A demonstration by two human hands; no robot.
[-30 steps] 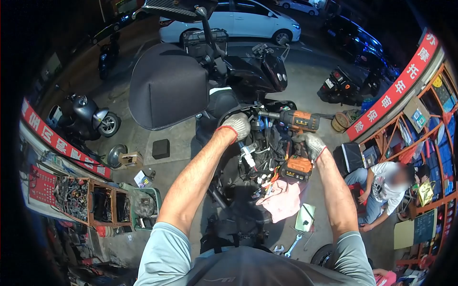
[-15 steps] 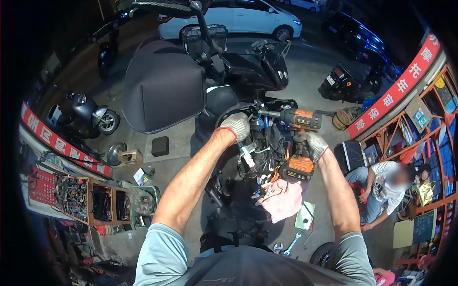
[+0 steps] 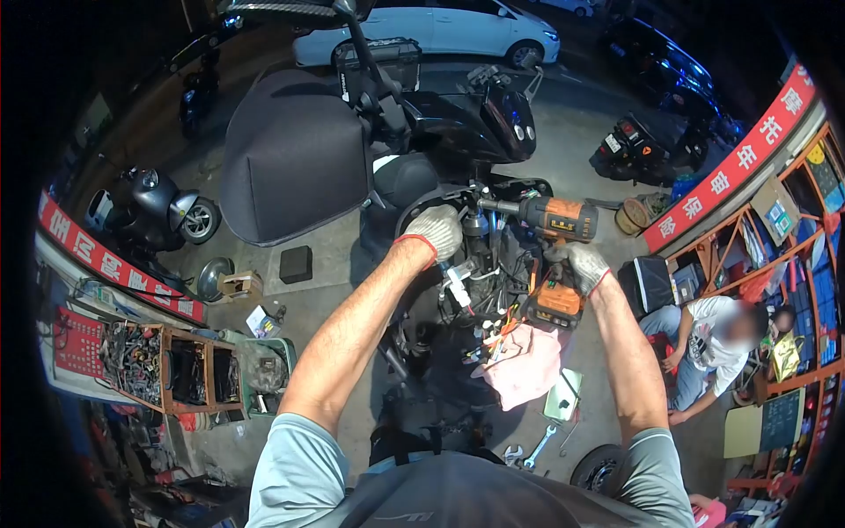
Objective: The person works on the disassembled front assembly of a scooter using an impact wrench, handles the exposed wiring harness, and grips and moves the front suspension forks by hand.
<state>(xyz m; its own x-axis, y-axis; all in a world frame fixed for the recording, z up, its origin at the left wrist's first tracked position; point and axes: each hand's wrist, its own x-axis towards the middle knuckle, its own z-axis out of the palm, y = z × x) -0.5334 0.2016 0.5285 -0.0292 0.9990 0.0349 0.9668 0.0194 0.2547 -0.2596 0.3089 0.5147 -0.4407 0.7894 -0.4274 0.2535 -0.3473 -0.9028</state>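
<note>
gripping the driver, the right hand presumably steadies its aim. whether the left hand grips cannot be told.

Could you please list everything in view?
Opened bike: 1, black, centre
Power tool: 1, orange-black, right hand
Cloth: 1, pink, below power tool
Pad: 1, pale green, floor
Spanners: 2, silver, floor
Wheel: 1, dark, bottom
Large cover: 1, black, upper left
Block: 1, black, floor
Tool rack: 1, brown, left
Banners: 2, red, both sides
Shelving: count unclear, orange, right
Seated person: 1, white shirt, right
Parked scooters: several, grey or black, both sides
Cars: several, white or dark, top
Left hand: 1, whitish glove, at bike
Right hand: 1, whitish glove, on power tool
</note>
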